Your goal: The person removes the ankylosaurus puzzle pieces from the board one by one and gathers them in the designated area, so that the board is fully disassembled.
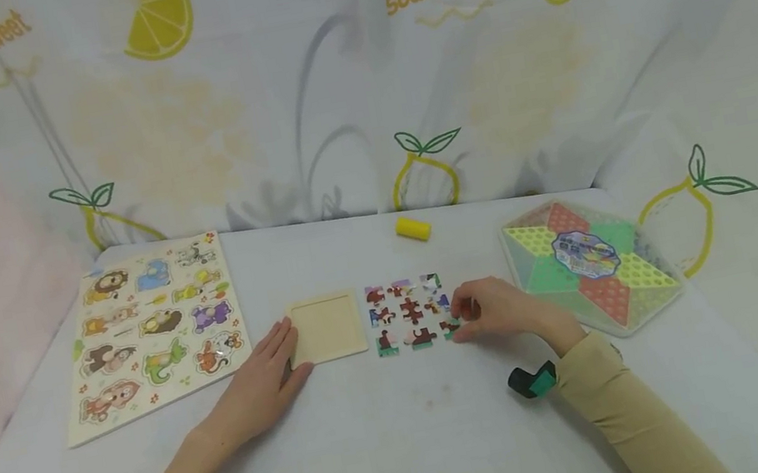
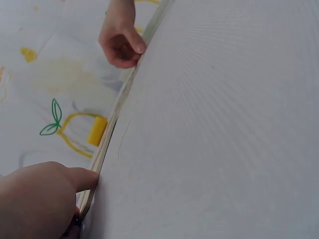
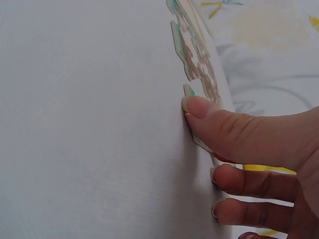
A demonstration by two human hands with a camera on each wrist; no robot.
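Observation:
A square wooden puzzle tray (image 1: 327, 330) lies bare near the middle of the table. My left hand (image 1: 260, 382) rests flat at its left edge, with straight fingers touching the frame. To the right of the tray, several jigsaw pieces (image 1: 412, 312) are laid out in rows, slightly apart. At the lower right corner of that group, my right hand (image 1: 494, 307) pinches a puzzle piece (image 1: 450, 327) with green on it. The right wrist view has the thumb on this piece (image 3: 189, 90); the index finger is hidden there.
An animal picture board (image 1: 155, 331) lies on the left. A hexagonal board (image 1: 593, 266) with coloured triangles lies at the right. Behind the pieces sits a yellow cylinder (image 1: 413, 229). A printed white cloth (image 1: 290, 75) hangs behind the table.

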